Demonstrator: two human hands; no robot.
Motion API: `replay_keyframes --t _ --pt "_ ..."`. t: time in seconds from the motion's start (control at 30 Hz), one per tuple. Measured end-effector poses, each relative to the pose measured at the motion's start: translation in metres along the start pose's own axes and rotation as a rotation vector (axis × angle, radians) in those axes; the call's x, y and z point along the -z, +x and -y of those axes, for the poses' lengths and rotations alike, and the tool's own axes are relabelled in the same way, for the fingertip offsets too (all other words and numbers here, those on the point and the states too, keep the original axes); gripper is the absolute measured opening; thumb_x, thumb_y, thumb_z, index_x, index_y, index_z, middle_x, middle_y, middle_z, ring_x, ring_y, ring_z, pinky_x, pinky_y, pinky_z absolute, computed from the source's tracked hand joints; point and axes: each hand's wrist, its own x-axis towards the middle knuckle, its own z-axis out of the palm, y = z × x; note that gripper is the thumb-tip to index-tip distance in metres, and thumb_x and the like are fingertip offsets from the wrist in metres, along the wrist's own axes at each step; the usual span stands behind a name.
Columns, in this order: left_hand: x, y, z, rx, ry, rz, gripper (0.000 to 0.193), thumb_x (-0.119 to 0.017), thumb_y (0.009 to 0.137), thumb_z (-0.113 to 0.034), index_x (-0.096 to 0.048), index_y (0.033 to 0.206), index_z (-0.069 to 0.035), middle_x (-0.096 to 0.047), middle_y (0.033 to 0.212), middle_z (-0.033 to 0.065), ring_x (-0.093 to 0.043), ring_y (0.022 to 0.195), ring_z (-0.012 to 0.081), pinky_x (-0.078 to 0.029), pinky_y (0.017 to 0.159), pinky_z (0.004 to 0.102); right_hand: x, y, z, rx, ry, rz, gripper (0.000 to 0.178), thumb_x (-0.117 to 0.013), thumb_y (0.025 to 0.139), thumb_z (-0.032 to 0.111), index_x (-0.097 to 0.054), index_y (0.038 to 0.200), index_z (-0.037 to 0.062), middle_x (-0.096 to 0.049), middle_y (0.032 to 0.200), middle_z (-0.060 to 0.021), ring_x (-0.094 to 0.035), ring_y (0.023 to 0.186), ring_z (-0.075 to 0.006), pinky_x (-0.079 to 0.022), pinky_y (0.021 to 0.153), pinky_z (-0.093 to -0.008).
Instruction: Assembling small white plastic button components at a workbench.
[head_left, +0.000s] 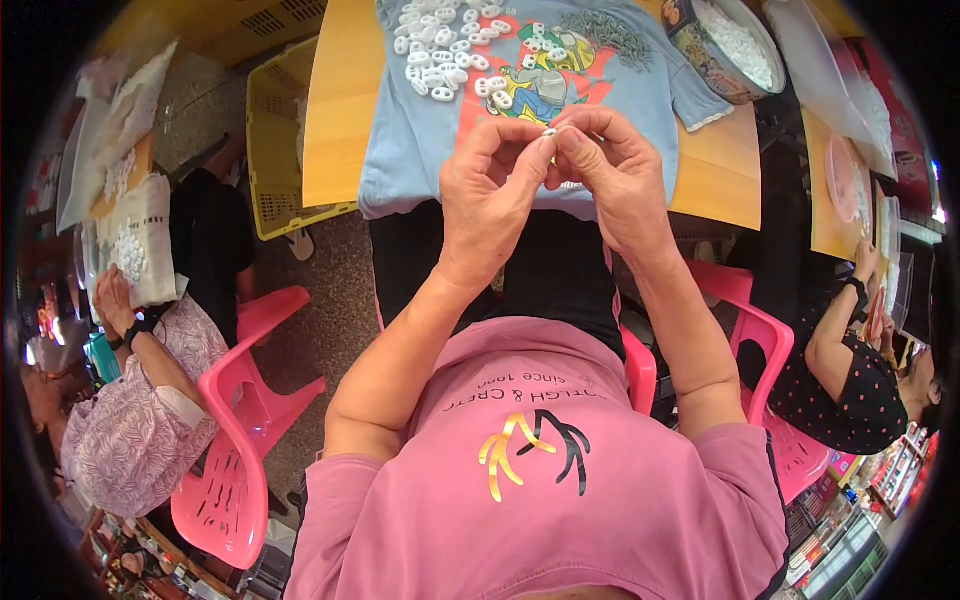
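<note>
My left hand point(487, 190) and my right hand point(622, 178) meet over the near edge of a light blue printed T-shirt point(410, 150) spread on the table. Between their pinched thumbs and fingertips is a small white piece point(550, 132), mostly covered by the fingers. Beyond my left hand lies a heap of white oval plastic pieces with two holes point(432, 62). A few more white pieces point(543, 42) rest on the shirt's print. A pile of small dark grey parts point(612, 38), too small to make out, sits farther right.
A round tin point(725, 50) full of white bits stands at the table's point(335, 120) far right. A yellow crate point(268, 150) is left of the table. People work at both sides, near a pink chair point(240, 420) on the left and another pink chair point(765, 340) on the right.
</note>
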Motion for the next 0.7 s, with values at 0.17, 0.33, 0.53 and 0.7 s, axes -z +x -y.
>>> replay_keyframes --t 0.17,0.33,0.53,0.7 --pt "0.007 0.006 0.007 0.033 0.028 0.039 0.012 -0.064 0.092 -0.008 -0.060 0.098 0.002 -0.065 0.082 0.0040 -0.062 0.071 0.0091 -0.050 0.063 0.0231 0.004 0.002 -0.004 -0.065 -0.074 -0.057 0.020 -0.064 0.093 0.014 -0.062 0.105 -0.0016 -0.063 0.083 -0.0057 -0.062 0.073 -0.0130 -0.056 0.066 -0.0288" --pt "0.013 0.009 0.004 0.183 -0.180 0.066 0.016 -0.066 0.092 -0.010 -0.060 0.099 0.002 -0.066 0.085 0.0055 -0.062 0.073 0.0103 -0.051 0.066 0.0243 0.002 0.001 0.012 -0.038 -0.163 0.010 0.019 -0.062 0.094 0.012 -0.062 0.105 -0.0032 -0.063 0.083 -0.0060 -0.062 0.073 -0.0124 -0.056 0.067 -0.0280" --pt "0.013 0.007 -0.003 0.243 -0.263 0.118 0.016 -0.066 0.092 -0.011 -0.060 0.099 0.002 -0.065 0.085 0.0062 -0.062 0.073 0.0114 -0.050 0.067 0.0244 0.015 0.008 0.030 0.285 -0.695 0.136 0.012 -0.064 0.090 0.002 -0.062 0.099 -0.0047 -0.062 0.093 -0.0081 -0.061 0.074 -0.0134 -0.053 0.068 -0.0260" --pt "0.010 0.003 -0.008 0.211 -0.196 0.133 0.016 -0.066 0.092 -0.012 -0.060 0.098 0.001 -0.065 0.084 0.0052 -0.062 0.072 0.0103 -0.049 0.066 0.0236 0.015 0.013 0.041 0.668 -1.045 0.250 0.011 -0.065 0.085 -0.004 -0.060 0.095 -0.0053 -0.060 0.093 -0.0102 -0.060 0.073 -0.0156 -0.051 0.065 -0.0265"
